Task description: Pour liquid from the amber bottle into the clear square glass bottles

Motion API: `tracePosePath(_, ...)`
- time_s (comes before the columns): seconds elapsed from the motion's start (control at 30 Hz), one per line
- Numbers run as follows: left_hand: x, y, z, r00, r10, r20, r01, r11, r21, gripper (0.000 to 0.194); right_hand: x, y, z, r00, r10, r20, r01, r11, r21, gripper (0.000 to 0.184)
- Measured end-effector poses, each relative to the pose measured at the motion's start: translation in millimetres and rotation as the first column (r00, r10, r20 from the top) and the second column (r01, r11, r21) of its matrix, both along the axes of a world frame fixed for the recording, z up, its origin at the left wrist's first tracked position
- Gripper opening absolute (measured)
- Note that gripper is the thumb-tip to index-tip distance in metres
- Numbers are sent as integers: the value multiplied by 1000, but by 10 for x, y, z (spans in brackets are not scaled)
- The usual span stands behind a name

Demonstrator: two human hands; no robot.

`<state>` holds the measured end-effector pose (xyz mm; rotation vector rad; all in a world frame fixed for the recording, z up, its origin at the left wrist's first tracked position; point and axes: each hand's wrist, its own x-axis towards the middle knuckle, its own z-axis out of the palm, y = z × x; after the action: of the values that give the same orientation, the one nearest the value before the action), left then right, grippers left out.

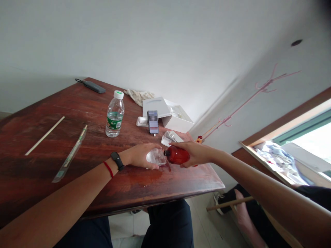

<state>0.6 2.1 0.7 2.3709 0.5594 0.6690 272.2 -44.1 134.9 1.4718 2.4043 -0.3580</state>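
My left hand [141,155] is wrapped round a small clear glass [155,157] that stands on the dark red wooden table [51,172]. On that wrist I wear a black band and a red cord. My right hand [195,153] grips a dark red bottle [178,155], tipped on its side with its black neck right at the rim of the glass. The hands almost meet near the table's right front corner.
A water bottle [114,114] stands behind my left arm. A wrapped chopstick pair [71,154] and a bare stick [45,135] lie to the left. An open white box [168,113], a phone on a stand [153,121], a cloth [139,95] and a dark case [93,86] sit further back.
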Motion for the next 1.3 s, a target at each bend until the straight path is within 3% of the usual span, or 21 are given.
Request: tracePosePath(1.3,-4,-6,11,1000,2,-8,-2,1000,1,80,20,7,-1,999,29,-31,-28,999,19,95)
